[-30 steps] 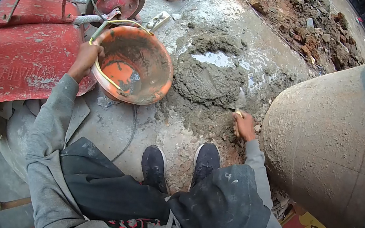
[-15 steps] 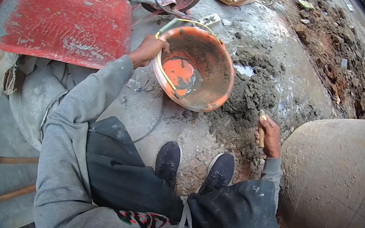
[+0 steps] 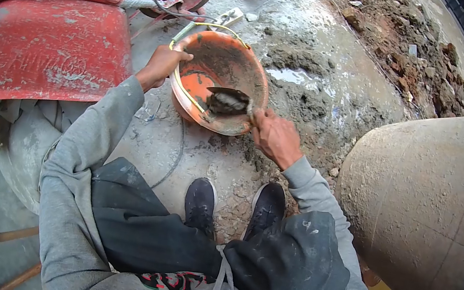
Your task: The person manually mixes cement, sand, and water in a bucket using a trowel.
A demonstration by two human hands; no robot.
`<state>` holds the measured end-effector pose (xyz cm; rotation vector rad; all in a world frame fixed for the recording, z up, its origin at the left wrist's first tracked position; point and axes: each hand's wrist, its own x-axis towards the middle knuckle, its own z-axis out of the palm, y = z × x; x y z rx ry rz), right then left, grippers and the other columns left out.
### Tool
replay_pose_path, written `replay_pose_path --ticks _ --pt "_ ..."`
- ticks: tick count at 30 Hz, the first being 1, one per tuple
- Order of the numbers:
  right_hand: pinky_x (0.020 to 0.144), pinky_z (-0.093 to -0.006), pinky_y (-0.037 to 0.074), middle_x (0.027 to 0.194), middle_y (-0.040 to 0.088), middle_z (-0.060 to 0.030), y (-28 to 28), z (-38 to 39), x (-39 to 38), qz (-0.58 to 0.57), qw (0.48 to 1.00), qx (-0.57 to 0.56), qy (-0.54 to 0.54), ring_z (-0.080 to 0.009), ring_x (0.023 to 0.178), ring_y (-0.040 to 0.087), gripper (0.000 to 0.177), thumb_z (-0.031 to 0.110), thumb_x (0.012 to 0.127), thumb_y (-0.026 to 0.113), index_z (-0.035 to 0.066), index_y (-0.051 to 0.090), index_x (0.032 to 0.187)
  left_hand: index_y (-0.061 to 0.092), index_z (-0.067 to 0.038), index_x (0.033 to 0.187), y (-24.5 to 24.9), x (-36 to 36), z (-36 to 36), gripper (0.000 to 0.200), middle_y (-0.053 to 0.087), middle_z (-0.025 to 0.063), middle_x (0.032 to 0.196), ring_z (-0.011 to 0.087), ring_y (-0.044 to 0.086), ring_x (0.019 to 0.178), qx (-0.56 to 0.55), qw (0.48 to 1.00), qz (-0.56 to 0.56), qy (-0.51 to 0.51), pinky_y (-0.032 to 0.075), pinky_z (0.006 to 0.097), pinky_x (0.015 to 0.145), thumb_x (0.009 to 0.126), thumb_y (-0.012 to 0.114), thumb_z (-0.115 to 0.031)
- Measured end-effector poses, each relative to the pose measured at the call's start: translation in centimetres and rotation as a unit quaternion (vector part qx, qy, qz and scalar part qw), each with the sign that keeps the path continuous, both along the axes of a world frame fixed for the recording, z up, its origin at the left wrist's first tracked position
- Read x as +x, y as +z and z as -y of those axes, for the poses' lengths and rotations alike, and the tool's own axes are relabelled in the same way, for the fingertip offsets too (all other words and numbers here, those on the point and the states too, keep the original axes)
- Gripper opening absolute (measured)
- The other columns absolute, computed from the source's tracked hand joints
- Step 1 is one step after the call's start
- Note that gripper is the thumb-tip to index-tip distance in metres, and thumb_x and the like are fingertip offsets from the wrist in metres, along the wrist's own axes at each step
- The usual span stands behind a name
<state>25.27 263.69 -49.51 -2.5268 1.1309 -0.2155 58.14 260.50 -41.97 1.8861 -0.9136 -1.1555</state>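
Orange plastic caked with grey: the bucket (image 3: pixel 230 60) lies tipped toward the person, its mouth open to the camera. The left hand (image 3: pixel 163 64) stays clamped on the bucket's rim, as it was a second ago. The change is on the other side. The right hand (image 3: pixel 273 136), which half a second ago was down at the heap (image 3: pixel 306 99) right of the bucket, has swung across. It is now fisted round the handle of a trowel (image 3: pixel 240 99), and the blade reaches in over the bucket's near lip. On the blade sits a lump of mortar (image 3: pixel 223 106), so a load has come off the heap and hangs inside the bucket, not yet tipped off.

The mortar looks wet, coarse and dark grey, holding a lumpy shape on the flat, pointed blade. The bucket is a shallow cone with a thin yellow bail. Its floor still shows bare orange, so little appears to lie in it.

Beyond the bucket a puddle (image 3: pixel 291 75) shines on the slab. Left of it is a red, scuffed steel wheelbarrow (image 3: pixel 47 49); right of it, a broad, dusty, rough-skinned drum (image 3: pixel 423 200).
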Motion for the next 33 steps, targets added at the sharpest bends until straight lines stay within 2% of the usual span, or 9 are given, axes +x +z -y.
replay_pose_path --ticks 4,6,8,13,15,22,25,27,33 --pt "0.047 -0.0341 0.049 0.080 0.062 -0.0106 -0.1 -1.1 -2.1 0.120 0.991 0.041 -0.049 -0.0161 0.054 0.054 0.040 0.030 0.097 0.053 0.006 0.056 0.129 0.058 0.012 0.108 -0.4 0.8 -0.8 0.033 0.064 0.0115 0.090 0.0180 0.064 0.073 -0.012 1.000 -0.002 0.013 0.051 0.0317 0.063 0.083 0.067 -0.007" --pt "0.045 -0.0316 0.047 0.076 0.063 -0.0083 -0.8 -0.6 -5.7 0.245 0.932 0.142 -0.226 -0.0139 0.058 0.059 0.038 0.032 0.095 0.057 0.005 0.061 0.122 0.058 0.012 0.108 -0.7 1.4 -1.2 0.032 0.063 0.0100 0.087 0.0174 0.063 0.070 -0.020 0.999 -0.018 0.031 0.050 0.0316 0.060 0.083 0.067 -0.006" --pt "0.046 -0.0288 0.046 0.075 0.064 -0.0090 -2.7 1.1 -10.1 0.194 0.905 0.176 -0.336 -0.0134 0.058 0.058 0.043 0.033 0.093 0.061 0.003 0.061 0.124 0.058 0.013 0.106 -1.3 3.0 -1.3 0.031 0.062 0.0091 0.085 0.0169 0.061 0.066 0.010 0.998 -0.034 0.059 0.048 0.0315 0.058 0.084 0.067 -0.007" --pt "0.048 -0.0288 0.045 0.072 0.064 -0.0077 -14.6 7.4 -21.5 0.110 0.917 -0.103 -0.370 -0.0136 0.056 0.057 0.038 0.030 0.091 0.063 0.002 0.065 0.118 0.057 0.015 0.107 -2.7 4.7 -0.7 0.034 0.062 0.0092 0.085 0.0169 0.060 0.064 0.011 0.996 -0.041 0.075 0.049 0.0314 0.057 0.085 0.066 -0.010" --pt "0.052 -0.0315 0.047 0.075 0.064 -0.0089 -11.4 8.6 -21.1 0.122 0.833 0.253 -0.476 -0.0146 0.060 0.059 0.039 0.031 0.090 0.064 0.001 0.066 0.115 0.056 0.015 0.111 -1.8 4.1 -0.3 0.037 0.063 0.0104 0.087 0.0172 0.061 0.066 0.012 0.997 -0.043 0.061 0.050 0.0310 0.059 0.087 0.065 -0.011" --pt "0.048 -0.0301 0.045 0.072 0.062 -0.0050 -13.5 7.2 -15.2 0.121 0.903 0.305 -0.277 -0.0135 0.048 0.054 0.046 0.036 0.090 0.064 0.004 0.063 0.124 0.056 0.014 0.115 -1.8 3.6 0.2 0.039 0.064 0.0116 0.092 0.0162 0.063 0.070 0.018 0.999 -0.010 0.043 0.053 0.0309 0.060 0.089 0.065 -0.014" --pt "0.045 -0.0287 0.045 0.071 0.060 -0.0031 -11.4 5.7 -12.4 0.164 0.867 0.367 -0.296 -0.0119 0.048 0.053 0.047 0.036 0.090 0.066 0.005 0.063 0.125 0.057 0.013 0.116 -0.5 1.7 0.1 0.042 0.065 0.0113 0.094 0.0152 0.064 0.072 -0.004 0.999 -0.018 0.037 0.053 0.0298 0.061 0.090 0.065 -0.018" --pt "0.042 -0.0263 0.043 0.068 0.058 -0.0015 -11.2 4.7 -12.2 0.292 0.755 0.473 -0.348 -0.0109 0.048 0.052 0.046 0.033 0.091 0.067 0.006 0.060 0.127 0.057 0.012 0.117 -1.4 2.5 0.2 0.043 0.065 0.0112 0.095 0.0151 0.064 0.073 -0.013 0.999 -0.017 0.028 0.053 0.0295 0.061 0.091 0.065 -0.020" --pt "0.040 -0.0245 0.041 0.066 0.056 -0.0006 -4.3 3.1 -11.1 0.328 0.756 0.458 -0.331 -0.0092 0.048 0.051 0.046 0.031 0.093 0.064 0.005 0.057 0.131 0.059 0.012 0.115 -0.9 1.4 0.5 0.043 0.065 0.0123 0.097 0.0156 0.065 0.078 -0.023 1.000 -0.010 0.006 0.052 0.0305 0.065 0.092 0.064 -0.025"
